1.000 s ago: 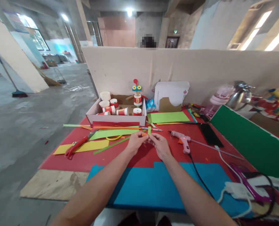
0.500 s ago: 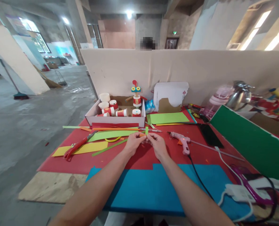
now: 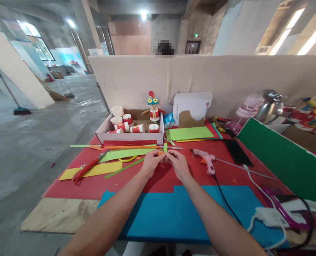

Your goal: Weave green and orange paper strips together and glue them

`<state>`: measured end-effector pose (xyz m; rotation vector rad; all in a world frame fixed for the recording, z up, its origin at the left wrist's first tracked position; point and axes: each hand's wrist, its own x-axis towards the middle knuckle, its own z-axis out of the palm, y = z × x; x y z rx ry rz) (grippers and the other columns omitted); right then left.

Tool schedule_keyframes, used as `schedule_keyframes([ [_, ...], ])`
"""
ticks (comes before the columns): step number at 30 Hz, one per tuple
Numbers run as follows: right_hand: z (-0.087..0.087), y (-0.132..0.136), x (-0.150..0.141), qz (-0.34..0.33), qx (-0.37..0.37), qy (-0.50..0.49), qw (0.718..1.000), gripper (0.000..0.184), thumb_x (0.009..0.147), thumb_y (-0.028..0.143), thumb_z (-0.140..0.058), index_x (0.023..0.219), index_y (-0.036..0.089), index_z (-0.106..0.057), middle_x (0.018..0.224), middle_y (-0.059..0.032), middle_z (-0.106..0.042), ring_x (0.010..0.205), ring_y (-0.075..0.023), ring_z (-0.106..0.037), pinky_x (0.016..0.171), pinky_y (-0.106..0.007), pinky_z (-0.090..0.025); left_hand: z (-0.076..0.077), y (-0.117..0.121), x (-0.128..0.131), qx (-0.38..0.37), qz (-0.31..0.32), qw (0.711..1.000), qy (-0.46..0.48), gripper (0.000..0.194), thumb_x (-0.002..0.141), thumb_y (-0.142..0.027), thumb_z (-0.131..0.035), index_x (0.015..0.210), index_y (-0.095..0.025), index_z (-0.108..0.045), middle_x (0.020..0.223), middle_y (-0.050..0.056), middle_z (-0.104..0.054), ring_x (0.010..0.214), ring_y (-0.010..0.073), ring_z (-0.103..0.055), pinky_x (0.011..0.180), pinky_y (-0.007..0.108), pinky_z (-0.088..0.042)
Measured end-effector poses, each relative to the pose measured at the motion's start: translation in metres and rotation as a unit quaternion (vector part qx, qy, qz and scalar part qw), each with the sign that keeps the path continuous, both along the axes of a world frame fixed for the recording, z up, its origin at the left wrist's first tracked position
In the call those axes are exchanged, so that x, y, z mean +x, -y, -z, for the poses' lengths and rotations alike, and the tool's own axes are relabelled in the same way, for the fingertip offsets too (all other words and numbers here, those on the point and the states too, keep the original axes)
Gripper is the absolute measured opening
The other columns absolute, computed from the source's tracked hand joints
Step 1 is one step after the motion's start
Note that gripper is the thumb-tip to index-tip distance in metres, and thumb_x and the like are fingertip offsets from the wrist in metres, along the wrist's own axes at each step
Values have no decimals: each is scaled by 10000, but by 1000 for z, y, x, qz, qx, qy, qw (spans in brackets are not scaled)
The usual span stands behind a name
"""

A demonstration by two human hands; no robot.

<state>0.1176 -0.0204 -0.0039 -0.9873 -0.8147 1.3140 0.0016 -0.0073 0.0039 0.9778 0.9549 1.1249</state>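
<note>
Both my hands meet over the middle of the red table covering. My left hand pinches paper strips, with a bit of orange strip showing by its fingertips. My right hand is closed at the same spot, thumb and finger on a short green paper strip that stands upright between the hands. Where the strips meet is partly hidden by my fingers. Left of my hands lie green paper, yellow paper and red-handled scissors. Right of them rests a pink glue gun.
Behind stands a box with several paper cups and a cup figure. Green sheets lie beside it. At right are a black phone, a green box, a power strip and cables.
The view has shifted very slightly. My hands keep the same pinch on the strips, with almost no movement.
</note>
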Motion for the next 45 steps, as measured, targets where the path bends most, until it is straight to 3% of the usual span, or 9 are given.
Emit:
schedule_keyframes([
  [17,-2,0,5,7,0,20,1000,295,519,349,-791,755,198,-700,631,11,-671,589,-135,-589,671,-307,-509,3,-1,-1,-11,29,999,14,380,568,-389,-773,780,-96,-657,640,42,-634,529,94,-536,455,199,-421],
  [35,0,-1,1,19,-5,9,1000,292,526,339,-781,748,196,-655,590,38,-624,547,-105,-548,615,-270,-490,6,-3,-1,-17,42,998,44,322,548,-347,-788,714,-100,-665,603,37,-639,525,103,-548,483,213,-399],
  [45,-6,1,1,30,2,13,999,273,526,349,-772,715,193,-653,566,48,-616,522,-97,-540,583,-253,-469,0,-1,0,-16,59,996,60,341,514,-382,-805,655,-108,-658,576,34,-629,498,92,-512,475,214,-363],
])
